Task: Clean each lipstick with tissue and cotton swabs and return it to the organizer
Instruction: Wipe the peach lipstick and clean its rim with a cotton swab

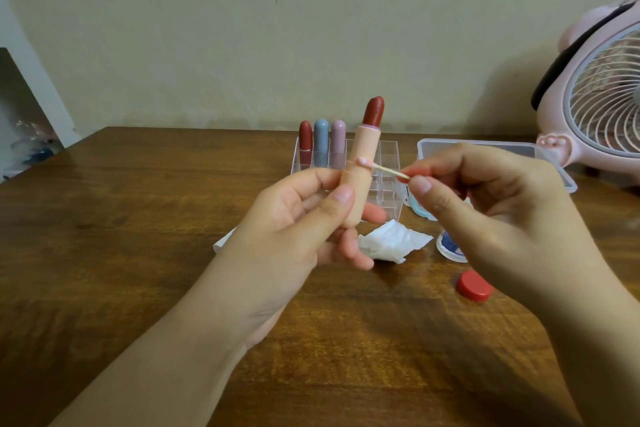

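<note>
So that the swab can reach its seam, the left hand (pixel 294 218) holds the uncapped lipstick (pixel 362 163) upright above the worktop (pixel 138 218), near the organizer (pixel 388 163), while the right hand (pixel 485 204) pinches the cotton swab (pixel 381 168) against the tube.

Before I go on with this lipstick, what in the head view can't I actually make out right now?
- Small bottle: mostly behind the right hand; label unreadable.
- Clear organizer: front compartments hidden by the left hand and the held lipstick.
- Swab: far end buried in the right hand's pinch.
- Pink fan: cut off by the right edge.
- Clutter at the left edge: blurred.
</note>
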Demonstrator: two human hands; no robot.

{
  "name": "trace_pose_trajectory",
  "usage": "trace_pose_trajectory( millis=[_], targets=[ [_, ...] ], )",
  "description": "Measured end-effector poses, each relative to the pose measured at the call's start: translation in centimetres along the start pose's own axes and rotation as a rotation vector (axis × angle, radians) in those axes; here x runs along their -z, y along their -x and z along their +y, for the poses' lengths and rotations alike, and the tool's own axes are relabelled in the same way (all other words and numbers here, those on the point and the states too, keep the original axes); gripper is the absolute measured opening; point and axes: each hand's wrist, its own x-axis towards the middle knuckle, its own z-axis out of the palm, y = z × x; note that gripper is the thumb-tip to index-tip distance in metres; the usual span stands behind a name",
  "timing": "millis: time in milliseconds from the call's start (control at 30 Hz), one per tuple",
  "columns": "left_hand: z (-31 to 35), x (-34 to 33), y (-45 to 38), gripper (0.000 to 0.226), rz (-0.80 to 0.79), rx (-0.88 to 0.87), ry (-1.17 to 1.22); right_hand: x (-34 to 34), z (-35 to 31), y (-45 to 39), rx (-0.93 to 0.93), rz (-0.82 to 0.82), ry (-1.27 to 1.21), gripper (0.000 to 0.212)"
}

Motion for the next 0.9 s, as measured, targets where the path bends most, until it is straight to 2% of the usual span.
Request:
trace_pose_trajectory(
  millis=[200, 400, 633, 800, 900],
  targets=[
    [-0.03, 0.07, -0.07, 0.028, 0.009, 0.007, -0.092, 0.10, 0.16, -0.07, -0.006, 0.003, 0.007, 0.008],
    [0.02, 0.19, 0.06, 0.029, 0.006, 0.010, -0.112, 0.29, 0.23, -0.17, 0.005, 0.117, -0.019, 0.007],
    [0.02, 0.13, 0.04, 0.028, 0.003, 0.000, -0.093, -0.05, 0.11, -0.05, 0.010, 0.004, -0.020, 0.008],
    [0.09, 0.06, 0.14, 0.026, -0.011, 0.013, -0.105, 0.15, 0.26, -0.07, 0.008, 0.091, -0.006, 0.008],
    [0.07, 0.06, 0.12, 0.027, -0.003, 0.013, -0.103, -0.06, 0.16, -0.04, 0.014, 0.060, 0.021, 0.008]
  ],
)
